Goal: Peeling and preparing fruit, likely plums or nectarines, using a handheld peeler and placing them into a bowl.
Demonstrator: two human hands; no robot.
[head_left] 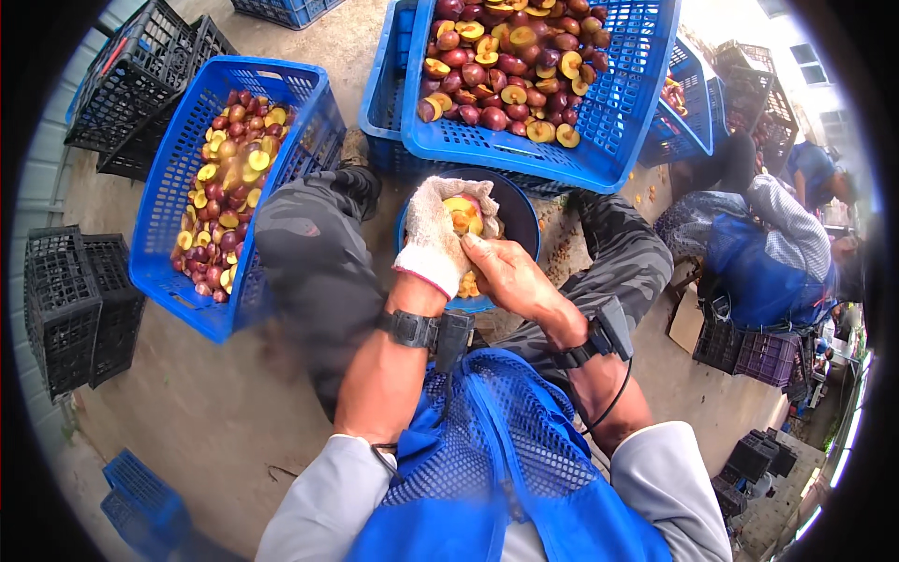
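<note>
— While we are sitting over the dark bowl (518, 214) between our knees, what are our hands doing?

— We are cupping a halved plum (463, 214) in our left hand (433, 239), the one wearing the pale knitted glove. Its fingers are curling around the fruit, so that hand is grasping the plum with the yellow cut flesh facing up.

— And the bare one?

— We are pressing our right hand (506, 278) against the plum from just beside the glove, thumb reaching onto the cut face. Whether it is pinching a stone or a small tool we cannot tell; the fingers are bending in, but what lies under them is hidden.

— Where is the plum sitting?

— We are holding it right above the bowl, inside the gloved grip, with more yellow pieces showing in the bowl just below our right hand.

— What is lying around the grip?

— Just beyond it a blue crate (609, 122) is tilting toward us, full of whole and halved plums. Off to the left of the gloved hand, past our knee, a second blue crate (169, 187) is holding halves. Black crates (80, 300) are standing farther left, well apart, and another person (768, 244) is crouching far to the right.
</note>
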